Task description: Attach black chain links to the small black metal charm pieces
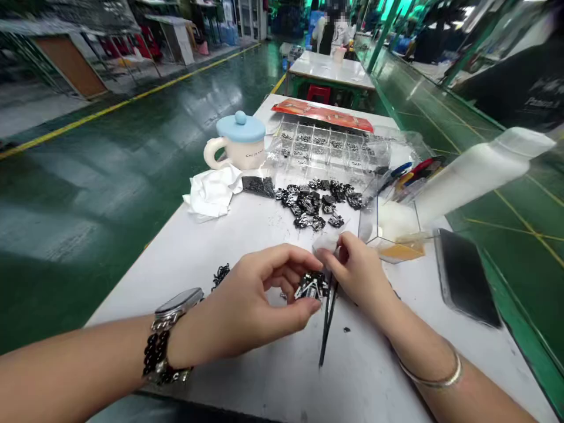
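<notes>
My left hand [259,288] curls its thumb and fingers around a small black-and-silver part [311,285]. Close beside it, my right hand [359,270] has thumb and forefinger pinched at a small whitish, translucent thing [326,241] whose kind I cannot make out. Dark tweezers [326,326] point toward the table's front edge, their upper end near both hands; whether the right hand touches them is hidden. Beyond the hands lies a pile of similar black-and-silver parts [308,202]. Small black pieces [221,275] are heaped behind my left wrist.
A clear compartment tray [317,154] of small parts stands at the back, near a lidded mug [241,144], crumpled tissue [214,191] and a bag of black bits [258,186]. Rightward are a clear holder [392,226], a white bottle [476,176] and a phone [467,276].
</notes>
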`<act>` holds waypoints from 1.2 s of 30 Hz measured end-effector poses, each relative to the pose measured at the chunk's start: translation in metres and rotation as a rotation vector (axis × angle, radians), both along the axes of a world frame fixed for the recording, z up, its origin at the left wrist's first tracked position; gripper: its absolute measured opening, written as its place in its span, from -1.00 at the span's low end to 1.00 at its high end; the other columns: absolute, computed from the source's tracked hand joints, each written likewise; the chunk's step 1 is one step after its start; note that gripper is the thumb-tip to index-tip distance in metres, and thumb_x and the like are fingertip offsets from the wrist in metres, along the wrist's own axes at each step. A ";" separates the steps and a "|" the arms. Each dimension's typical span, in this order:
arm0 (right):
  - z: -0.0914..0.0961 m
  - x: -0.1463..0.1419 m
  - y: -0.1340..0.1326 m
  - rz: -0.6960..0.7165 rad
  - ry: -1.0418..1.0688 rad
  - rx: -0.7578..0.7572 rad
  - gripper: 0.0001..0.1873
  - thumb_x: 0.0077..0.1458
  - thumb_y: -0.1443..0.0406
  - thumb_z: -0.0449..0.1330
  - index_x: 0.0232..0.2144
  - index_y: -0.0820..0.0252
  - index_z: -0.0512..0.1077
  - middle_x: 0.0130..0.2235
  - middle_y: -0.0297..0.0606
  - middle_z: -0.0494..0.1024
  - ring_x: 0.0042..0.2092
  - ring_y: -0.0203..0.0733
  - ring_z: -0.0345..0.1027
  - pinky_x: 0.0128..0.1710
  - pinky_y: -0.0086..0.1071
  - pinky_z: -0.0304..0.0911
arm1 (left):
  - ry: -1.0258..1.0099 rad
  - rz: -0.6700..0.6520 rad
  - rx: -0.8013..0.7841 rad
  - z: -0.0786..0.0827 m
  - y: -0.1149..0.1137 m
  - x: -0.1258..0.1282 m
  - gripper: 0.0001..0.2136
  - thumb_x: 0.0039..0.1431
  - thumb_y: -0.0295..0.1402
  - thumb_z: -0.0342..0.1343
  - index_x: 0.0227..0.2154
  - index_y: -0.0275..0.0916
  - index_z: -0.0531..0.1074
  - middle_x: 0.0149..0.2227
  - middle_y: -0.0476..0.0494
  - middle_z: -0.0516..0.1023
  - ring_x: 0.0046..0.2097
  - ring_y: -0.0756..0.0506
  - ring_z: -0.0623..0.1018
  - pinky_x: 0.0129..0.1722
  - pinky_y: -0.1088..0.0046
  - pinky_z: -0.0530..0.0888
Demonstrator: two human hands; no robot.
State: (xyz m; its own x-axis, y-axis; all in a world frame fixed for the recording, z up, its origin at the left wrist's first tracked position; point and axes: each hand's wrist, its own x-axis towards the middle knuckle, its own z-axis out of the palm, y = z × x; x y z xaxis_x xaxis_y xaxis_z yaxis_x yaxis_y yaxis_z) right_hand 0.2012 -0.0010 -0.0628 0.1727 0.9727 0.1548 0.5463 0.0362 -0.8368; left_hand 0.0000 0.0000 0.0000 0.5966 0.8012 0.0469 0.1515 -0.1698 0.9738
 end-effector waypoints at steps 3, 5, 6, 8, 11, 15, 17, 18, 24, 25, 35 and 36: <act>0.005 -0.003 -0.003 0.008 0.043 0.026 -0.74 -0.10 0.26 0.26 -0.55 0.14 0.19 -0.45 -0.34 0.38 -0.40 -0.22 0.21 -0.38 -0.32 0.09 | -0.013 -0.002 -0.038 0.000 -0.003 -0.001 -0.73 0.02 -0.45 0.19 -0.16 -0.25 0.40 -0.24 -0.05 0.51 -0.27 0.04 0.50 -0.23 0.61 0.49; 0.013 -0.003 -0.007 0.014 0.154 0.041 -0.75 -0.04 0.23 0.23 -0.49 0.12 0.18 -0.33 -0.29 0.46 -0.28 -0.17 0.33 -0.29 -0.29 0.21 | -0.001 -0.005 -0.096 0.000 -0.004 -0.002 -0.70 0.02 -0.41 0.21 -0.14 -0.23 0.40 -0.25 -0.05 0.52 -0.29 0.03 0.50 -0.23 0.59 0.50; 0.019 -0.002 -0.009 0.012 0.247 0.048 -0.75 -0.01 0.21 0.21 -0.47 0.12 0.17 -0.30 -0.28 0.48 -0.24 -0.16 0.37 -0.27 -0.28 0.26 | 0.010 -0.005 -0.133 -0.001 -0.004 -0.003 -0.69 0.02 -0.39 0.22 -0.12 -0.22 0.40 -0.26 -0.05 0.52 -0.30 0.03 0.50 -0.23 0.58 0.51; 0.036 0.003 -0.015 -0.039 0.509 0.081 -0.75 0.02 0.18 0.21 -0.45 0.11 0.19 -0.35 -0.31 0.47 -0.29 -0.20 0.39 -0.31 -0.30 0.31 | 0.025 0.006 -0.181 -0.002 -0.005 -0.004 -0.67 0.02 -0.35 0.24 -0.11 -0.20 0.41 -0.28 -0.04 0.53 -0.30 0.03 0.50 -0.23 0.58 0.51; 0.063 0.012 -0.025 -0.181 0.880 0.187 -0.81 0.04 0.16 0.22 -0.41 0.13 0.32 -0.46 -0.37 0.30 -0.51 -0.36 0.20 -0.47 -0.38 0.29 | 0.014 0.029 -0.194 -0.005 -0.006 -0.003 -0.68 0.01 -0.35 0.25 -0.13 -0.17 0.42 -0.27 -0.01 0.53 -0.28 0.05 0.50 -0.22 0.64 0.50; 0.083 0.013 -0.042 -0.145 0.791 0.246 -0.76 0.08 0.09 0.19 -0.39 0.15 0.40 -0.47 -0.32 0.21 -0.49 -0.32 0.14 -0.52 -0.36 0.26 | 0.012 0.033 -0.243 -0.008 -0.010 0.000 -0.69 0.02 -0.35 0.25 -0.14 -0.15 0.41 -0.29 0.02 0.51 -0.30 0.07 0.49 -0.27 0.69 0.49; 0.084 0.007 -0.050 -0.095 0.665 0.279 -0.73 0.07 0.07 0.19 -0.43 0.14 0.37 -0.47 -0.30 0.25 -0.42 -0.25 0.20 -0.50 -0.33 0.25 | 0.014 0.028 -0.289 -0.010 -0.011 0.002 -0.70 0.01 -0.35 0.26 -0.16 -0.15 0.40 -0.34 0.04 0.49 -0.35 0.09 0.48 -0.34 0.72 0.48; 0.084 0.003 -0.053 -0.080 0.627 0.295 -0.73 0.06 0.08 0.21 -0.46 0.14 0.33 -0.48 -0.31 0.27 -0.40 -0.22 0.22 -0.49 -0.33 0.25 | 0.012 0.025 -0.311 -0.010 -0.012 0.002 -0.71 0.00 -0.36 0.26 -0.18 -0.16 0.40 -0.37 0.06 0.47 -0.38 0.10 0.47 -0.38 0.74 0.47; 0.080 -0.012 -0.057 -0.086 0.579 0.278 -0.77 -0.02 0.25 0.23 -0.54 0.16 0.22 -0.52 -0.32 0.36 -0.37 -0.20 0.28 -0.54 -0.39 0.15 | 0.018 0.002 -0.355 -0.010 -0.013 0.004 -0.77 -0.02 -0.41 0.27 -0.27 -0.18 0.41 -0.48 0.13 0.42 -0.46 0.15 0.44 -0.47 0.83 0.42; 0.079 -0.013 -0.057 -0.094 0.573 0.273 -0.77 0.00 0.25 0.23 -0.53 0.17 0.24 -0.51 -0.31 0.37 -0.37 -0.19 0.29 -0.54 -0.38 0.15 | 0.022 0.000 -0.356 -0.009 -0.014 0.004 -0.77 -0.03 -0.42 0.27 -0.27 -0.18 0.41 -0.49 0.14 0.41 -0.47 0.15 0.44 -0.47 0.83 0.42; 0.076 -0.012 -0.058 -0.091 0.553 0.257 -0.77 0.01 0.24 0.24 -0.52 0.18 0.26 -0.49 -0.31 0.40 -0.38 -0.22 0.29 -0.53 -0.40 0.14 | 0.037 -0.006 -0.348 -0.008 -0.012 0.007 -0.77 -0.04 -0.43 0.27 -0.29 -0.20 0.41 -0.50 0.14 0.40 -0.48 0.16 0.41 -0.48 0.82 0.41; 0.077 -0.012 -0.059 -0.089 0.556 0.248 -0.78 0.01 0.24 0.24 -0.52 0.18 0.26 -0.48 -0.31 0.40 -0.38 -0.22 0.29 -0.53 -0.40 0.15 | 0.036 -0.007 -0.349 -0.008 -0.012 0.006 -0.77 -0.04 -0.43 0.27 -0.29 -0.20 0.41 -0.50 0.14 0.40 -0.48 0.16 0.41 -0.49 0.82 0.41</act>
State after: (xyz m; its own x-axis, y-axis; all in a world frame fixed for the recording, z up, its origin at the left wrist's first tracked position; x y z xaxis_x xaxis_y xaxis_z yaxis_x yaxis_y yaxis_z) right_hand 0.1890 -0.0596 0.0138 0.3718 0.8972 0.2384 0.0403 0.2410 -0.9697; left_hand 0.0064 -0.0118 -0.0078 0.5982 0.7612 -0.2505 0.1867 0.1716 0.9673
